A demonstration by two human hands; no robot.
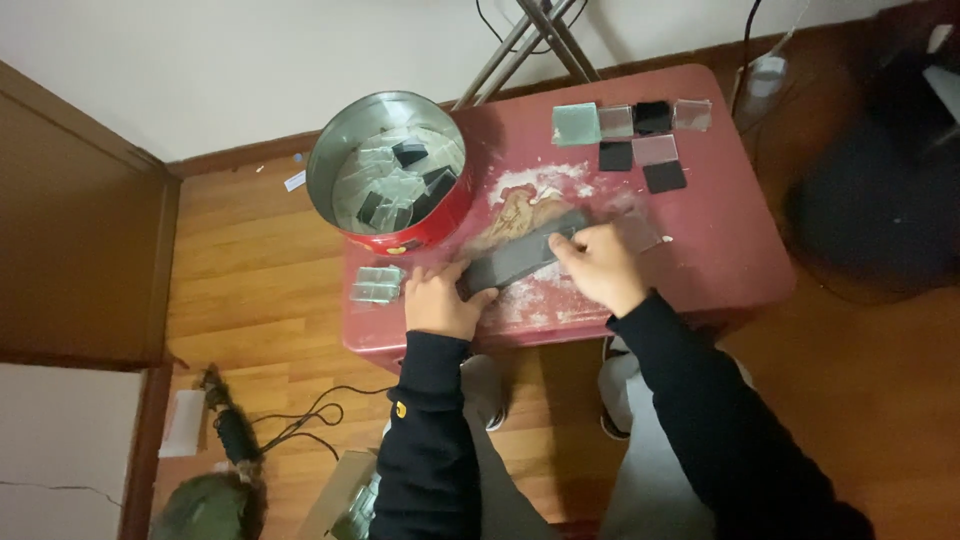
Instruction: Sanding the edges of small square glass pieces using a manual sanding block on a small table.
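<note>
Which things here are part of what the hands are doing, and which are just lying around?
In use: left hand and right hand on the dark grey block, red table.
Lying about: round tin of tiles, laid-out tiles, small tile stack, floor cables.

A desk (720, 250) carries everything. A long bar (520, 258) lies slantwise at its centre, the left hand (440, 300) at the bar's 8 o'clock end, the right hand (598, 265) at its 3 o'clock side. A tin (390, 170) holding tiles sits at 10 o'clock. Loose tiles (632, 140) lie at 1 o'clock. A small stack (377, 284) sits at 9 o'clock, just beside the left hand.
</note>
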